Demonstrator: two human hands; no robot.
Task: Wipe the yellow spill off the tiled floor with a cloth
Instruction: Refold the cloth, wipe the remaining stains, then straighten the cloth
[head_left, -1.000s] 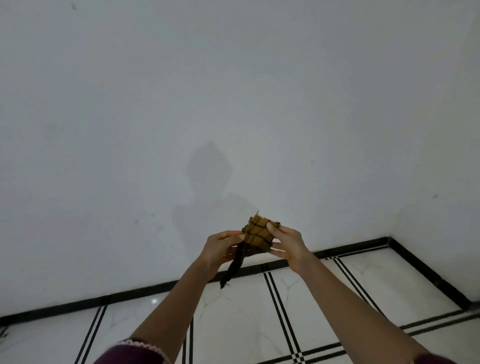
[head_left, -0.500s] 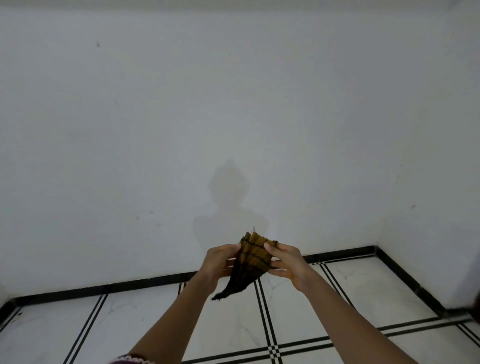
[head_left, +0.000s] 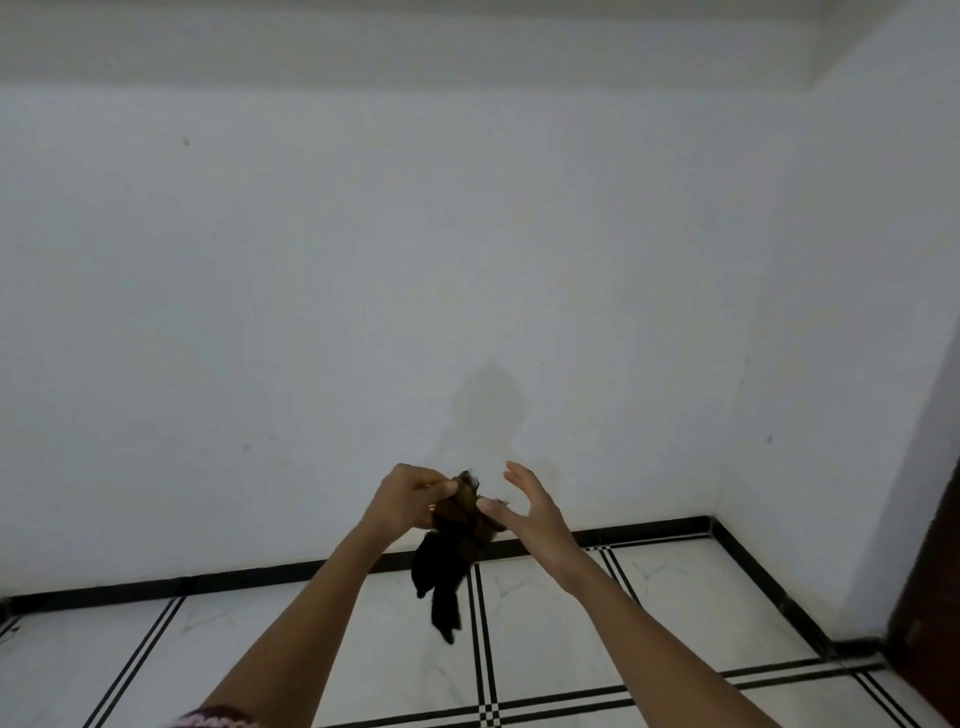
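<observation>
A dark brown-yellow checked cloth (head_left: 452, 551) hangs bunched in the air in front of the white wall, its tail drooping toward the floor. My left hand (head_left: 410, 493) pinches its top between curled fingers and thumb. My right hand (head_left: 524, 506) is beside the cloth on its right, fingers spread and fairly straight, with the thumb touching the cloth's edge. The tiled floor (head_left: 545, 623) below is white marble with black double lines. No yellow spill is visible in this view.
A white wall (head_left: 467, 260) fills most of the view and meets a side wall at a corner on the right. A black skirting strip (head_left: 208, 582) runs along the floor edge. A dark brown door edge (head_left: 935, 597) stands at far right.
My right hand has released its grip and opened its fingers. The cloth has collapsed from a spread fold into a hanging bunch held by my left hand. The view has tilted upward.
</observation>
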